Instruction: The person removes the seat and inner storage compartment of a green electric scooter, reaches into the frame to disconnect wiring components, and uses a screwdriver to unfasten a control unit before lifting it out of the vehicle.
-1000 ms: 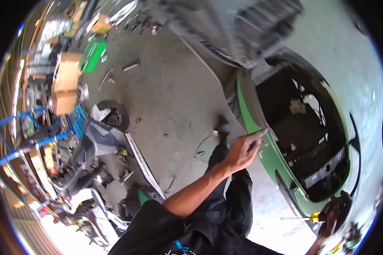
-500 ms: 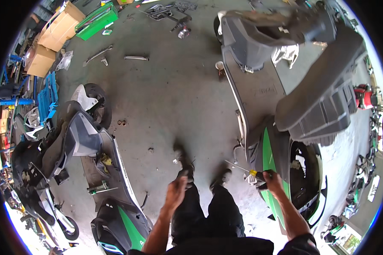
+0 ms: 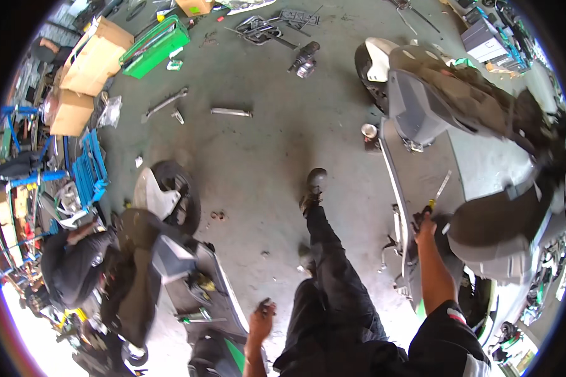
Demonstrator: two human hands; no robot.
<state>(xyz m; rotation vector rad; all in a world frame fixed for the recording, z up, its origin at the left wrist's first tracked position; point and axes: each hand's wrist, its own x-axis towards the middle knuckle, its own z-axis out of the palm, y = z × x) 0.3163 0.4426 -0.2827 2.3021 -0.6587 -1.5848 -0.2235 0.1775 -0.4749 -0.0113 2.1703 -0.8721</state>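
Note:
My right hand [image 3: 425,227] is closed round a screwdriver [image 3: 443,185] with a yellow and black handle. Its shaft points forward over the footboard [image 3: 415,164] of the right scooter, close to the dark seat [image 3: 497,221]. Lower down, my left hand [image 3: 261,322] hangs beside my leg with its fingers curled; a dark bit shows at the fingertips, too small to name. Left of that hand stands a second scooter [image 3: 170,259], a green-handled tool [image 3: 198,316] lying on its footboard.
Wrenches [image 3: 167,103] and a metal bar [image 3: 231,112] lie on the floor ahead. A green toolbox [image 3: 156,49] and cardboard boxes [image 3: 94,56] stand at the far left. A can [image 3: 369,131] is beside the right scooter. Someone in dark clothes [image 3: 75,267] bends by the left scooter.
I have stepped forward, one foot now farther ahead. My right hand has carried the screwdriver forward from the green rear panel to above the footboard. My left hand has dropped lower.

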